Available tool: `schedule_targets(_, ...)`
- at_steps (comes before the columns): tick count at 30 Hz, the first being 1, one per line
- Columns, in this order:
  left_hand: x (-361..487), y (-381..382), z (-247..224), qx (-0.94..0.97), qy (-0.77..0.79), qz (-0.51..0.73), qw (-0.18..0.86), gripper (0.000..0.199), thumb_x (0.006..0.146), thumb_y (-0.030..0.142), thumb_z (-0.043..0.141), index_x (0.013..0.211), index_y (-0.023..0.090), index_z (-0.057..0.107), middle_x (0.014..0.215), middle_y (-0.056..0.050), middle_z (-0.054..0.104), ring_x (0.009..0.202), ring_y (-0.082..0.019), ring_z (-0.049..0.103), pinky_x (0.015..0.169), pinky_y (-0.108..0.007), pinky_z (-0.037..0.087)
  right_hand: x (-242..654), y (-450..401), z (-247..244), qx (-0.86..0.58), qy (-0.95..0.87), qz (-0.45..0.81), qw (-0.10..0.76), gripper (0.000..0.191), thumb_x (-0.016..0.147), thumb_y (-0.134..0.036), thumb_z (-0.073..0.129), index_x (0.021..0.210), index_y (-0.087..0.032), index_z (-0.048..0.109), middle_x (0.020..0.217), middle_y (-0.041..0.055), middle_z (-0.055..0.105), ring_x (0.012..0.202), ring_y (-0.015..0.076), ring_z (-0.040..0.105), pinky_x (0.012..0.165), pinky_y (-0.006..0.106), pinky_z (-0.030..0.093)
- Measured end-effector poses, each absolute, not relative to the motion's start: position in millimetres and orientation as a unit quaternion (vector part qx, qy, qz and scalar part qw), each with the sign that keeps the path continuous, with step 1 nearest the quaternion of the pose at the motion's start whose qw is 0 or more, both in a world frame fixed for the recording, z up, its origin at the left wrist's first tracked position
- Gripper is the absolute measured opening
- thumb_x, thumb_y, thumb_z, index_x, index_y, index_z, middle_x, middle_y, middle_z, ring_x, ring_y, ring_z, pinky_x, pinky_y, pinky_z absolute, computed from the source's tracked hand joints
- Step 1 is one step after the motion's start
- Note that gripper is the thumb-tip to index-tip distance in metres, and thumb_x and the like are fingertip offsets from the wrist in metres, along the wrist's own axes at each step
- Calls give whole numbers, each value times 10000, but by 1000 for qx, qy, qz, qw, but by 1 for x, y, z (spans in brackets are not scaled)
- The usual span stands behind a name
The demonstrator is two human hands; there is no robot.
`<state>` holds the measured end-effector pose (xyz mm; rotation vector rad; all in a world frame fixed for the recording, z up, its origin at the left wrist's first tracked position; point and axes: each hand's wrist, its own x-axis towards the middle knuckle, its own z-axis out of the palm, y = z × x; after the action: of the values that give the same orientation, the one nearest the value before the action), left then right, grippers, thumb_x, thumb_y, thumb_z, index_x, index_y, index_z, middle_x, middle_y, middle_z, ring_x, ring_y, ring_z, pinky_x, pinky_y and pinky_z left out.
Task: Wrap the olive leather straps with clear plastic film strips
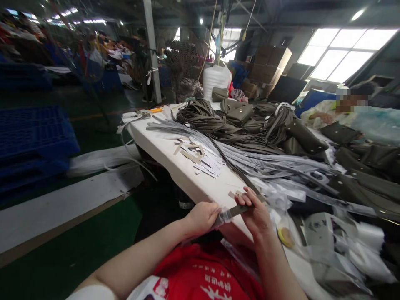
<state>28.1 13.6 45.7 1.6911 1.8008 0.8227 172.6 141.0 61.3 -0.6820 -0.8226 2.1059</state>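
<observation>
A dark olive strap (240,209) with clear plastic film (225,215) around part of it stretches between my hands at the table's near edge. My left hand (203,217) is closed around the film-covered end. The strap lies across the fingers of my right hand (254,210), which are curled around it. From there a dark strip runs up the table toward a big heap of olive straps (206,118). Long clear plastic sleeves (275,164) lie beside the heap. Small white and grey strips (203,158) are scattered on the white tabletop (165,146).
Olive bags (365,162) are piled at the right, near a seated person (328,110). A yellow tape roll (286,236) and crumpled plastic lie right of my right hand. Blue pallets (34,137) and a long white board (68,200) are at the left.
</observation>
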Motion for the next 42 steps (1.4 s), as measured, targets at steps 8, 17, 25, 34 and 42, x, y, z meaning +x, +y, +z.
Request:
schedule_targets(8, 38, 28, 42, 617, 689, 341, 171, 350, 991, 292, 297, 736, 201, 519, 737, -49, 655, 707, -183, 621, 664, -270, 437, 148, 93, 42, -288, -419, 820, 264, 441, 761, -577, 697, 1019, -222, 741, 957, 59, 733, 857, 219, 654, 794, 340, 496)
schedule_targets(17, 32, 15, 38, 626, 719, 269, 138, 385, 1009, 335, 270, 742, 207, 517, 693, -38, 640, 655, -187, 608, 624, -278, 407, 176, 147, 73, -211, -338, 829, 392, 279, 780, -397, 753, 1019, -257, 717, 519, -99, 462, 551, 95, 498, 891, 344, 481)
schedule_targets(25, 45, 24, 48, 622, 711, 307, 118, 418, 1010, 331, 201, 754, 207, 507, 721, -62, 665, 670, -205, 631, 627, -299, 412, 159, 97, 45, -283, -483, 759, 332, 484, 757, -619, 697, 1034, -225, 750, 983, 68, 731, 909, 217, 650, 850, 338, 490)
schedule_targets(34, 40, 10, 33, 632, 716, 263, 137, 402, 1005, 364, 232, 761, 213, 514, 712, -50, 661, 654, -199, 622, 611, -289, 412, 192, 139, 85, -188, -256, 857, 405, 320, 690, -295, 818, 989, -277, 707, 577, -92, 493, 532, 75, 482, 731, 283, 524)
schedule_targets(42, 36, 5, 26, 636, 708, 266, 153, 391, 999, 348, 253, 730, 210, 501, 673, -29, 615, 630, -174, 586, 606, -269, 410, 215, 157, 82, -244, -361, 762, 479, 276, 764, -450, 777, 950, -252, 730, 531, -101, 435, 457, 54, 391, 727, 281, 500)
